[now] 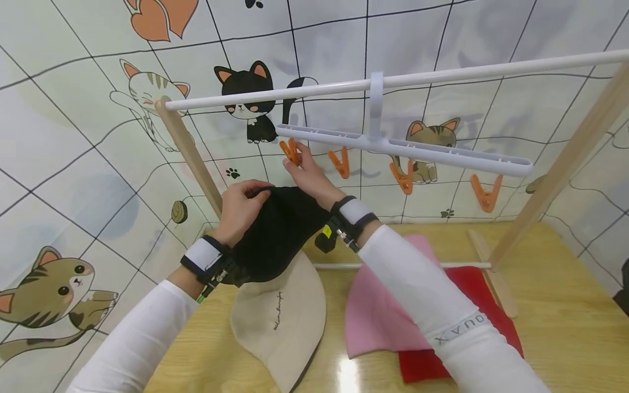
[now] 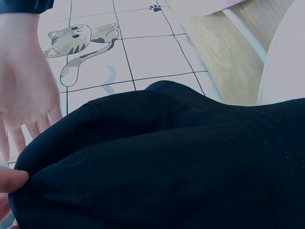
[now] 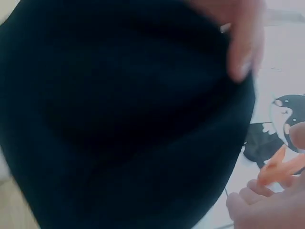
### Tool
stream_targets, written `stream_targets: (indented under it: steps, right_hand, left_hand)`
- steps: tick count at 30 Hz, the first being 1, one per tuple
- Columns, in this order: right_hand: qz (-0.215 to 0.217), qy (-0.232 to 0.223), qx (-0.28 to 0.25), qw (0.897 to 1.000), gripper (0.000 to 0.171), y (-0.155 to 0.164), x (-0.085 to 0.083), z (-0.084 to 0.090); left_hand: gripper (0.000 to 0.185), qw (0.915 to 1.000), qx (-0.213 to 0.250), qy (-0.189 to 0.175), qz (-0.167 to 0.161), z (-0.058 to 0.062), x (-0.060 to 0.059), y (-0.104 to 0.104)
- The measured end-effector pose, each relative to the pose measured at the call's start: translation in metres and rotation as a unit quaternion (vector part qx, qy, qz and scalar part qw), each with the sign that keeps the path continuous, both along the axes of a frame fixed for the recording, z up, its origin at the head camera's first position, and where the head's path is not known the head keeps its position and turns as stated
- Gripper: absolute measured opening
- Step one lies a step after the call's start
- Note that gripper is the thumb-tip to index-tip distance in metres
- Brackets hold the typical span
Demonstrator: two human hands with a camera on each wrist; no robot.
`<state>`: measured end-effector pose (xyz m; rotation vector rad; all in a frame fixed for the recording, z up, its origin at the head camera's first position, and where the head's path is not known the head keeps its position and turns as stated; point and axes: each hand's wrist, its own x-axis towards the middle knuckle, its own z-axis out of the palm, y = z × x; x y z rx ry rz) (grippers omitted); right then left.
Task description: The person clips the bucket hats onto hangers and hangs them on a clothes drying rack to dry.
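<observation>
My left hand pinches the edge of a black bucket hat, thumb on the near side. The hat hangs down below that hand, and stitched lines cross its fabric in the left wrist view. Higher up, my right hand grips an orange clip, the leftmost one under a white hanger. Thumb and fingers lie on either side of this clip in the right wrist view. Beneath the black hat lies a beige hat with dark lettering.
Several more orange clips, such as the rightmost clip, hang along the hanger. It hooks over a white rod between wooden posts. Pink cloth and red cloth lie on the wooden table, partly behind my right sleeve.
</observation>
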<state>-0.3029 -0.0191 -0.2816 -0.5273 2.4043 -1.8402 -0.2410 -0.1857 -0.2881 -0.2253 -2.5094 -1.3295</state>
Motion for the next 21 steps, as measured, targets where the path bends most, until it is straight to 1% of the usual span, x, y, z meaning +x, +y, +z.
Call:
stream_targets:
  steps: [3,7,12,15,18,21]
  right_hand:
    - [0.0,-0.026,-0.035,0.999,0.059,-0.004,0.0,0.008]
    - [-0.004,-0.018,-0.062,0.998,0.056,-0.007,0.0,0.015]
    - [-0.015,-0.014,-0.09,0.996,0.05,-0.008,0.002,0.019]
    - [-0.014,-0.017,-0.107,0.994,0.048,-0.009,0.002,0.02]
    - [-0.011,-0.021,-0.125,0.992,0.047,-0.01,0.002,0.021]
    - [-0.01,-0.023,-0.131,0.991,0.043,-0.012,0.004,0.021]
  left_hand:
    - [0.019,1.0,0.0,0.001,-0.004,-0.001,0.0,0.0]
    - [0.019,1.0,-0.001,0.004,-0.003,-0.001,-0.001,0.001]
    - [0.019,1.0,0.001,0.005,-0.002,0.0,-0.001,0.003]
    - [0.018,0.9999,0.005,0.009,-0.003,0.0,-0.002,0.004]
    - [0.016,0.9998,0.004,0.018,0.007,-0.002,-0.003,0.005]
    - [0.013,0.9993,-0.001,0.027,0.026,-0.004,-0.004,0.007]
